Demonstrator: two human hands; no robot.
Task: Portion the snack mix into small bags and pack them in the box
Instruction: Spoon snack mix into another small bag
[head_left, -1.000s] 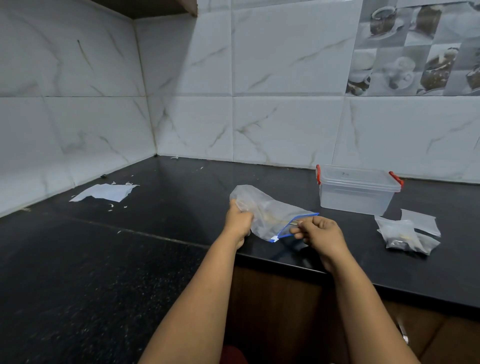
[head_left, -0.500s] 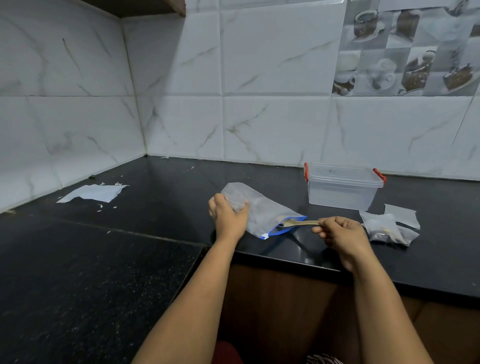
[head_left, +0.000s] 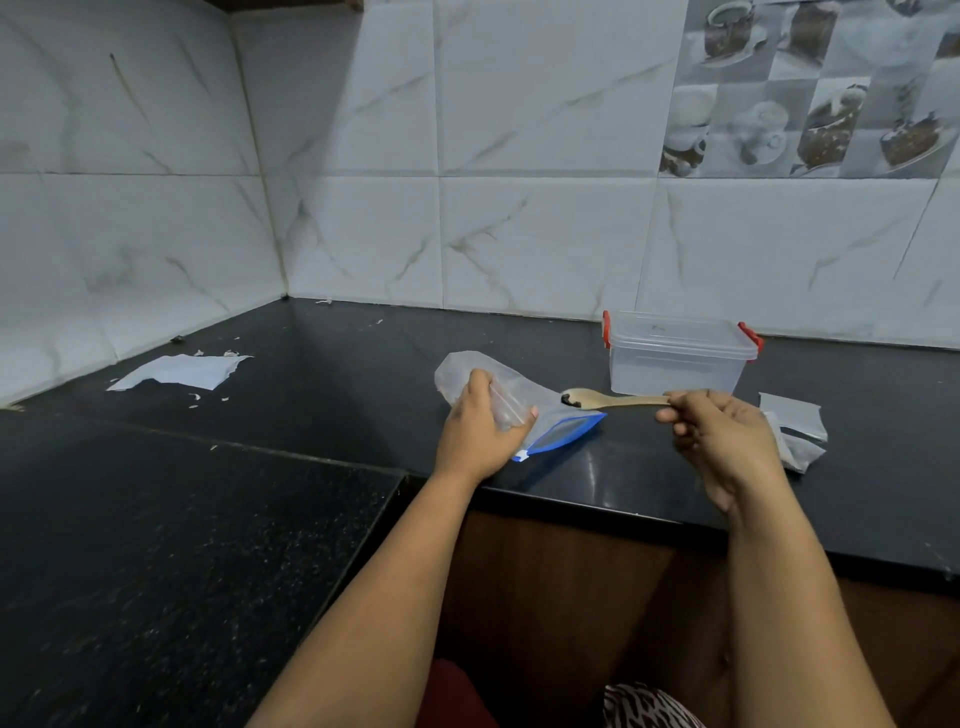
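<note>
- Left hand: grip closed on large zip bag, lying on tabletop.
- Right hand: grip pinching wooden spoon handle; bowl carries a little mix, just outside bag mouth.
- Box: lidded, behind spoon.
- Small bags: right of hand.
- Step: scooping a portion; next, likely carry spoon level to a small bag.

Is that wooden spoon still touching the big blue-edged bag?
Apart. In the head view the wooden spoon, held by the right hand, hangs outside the blue-edged bag, with dark counter showing between its bowl and the bag's mouth.
</note>
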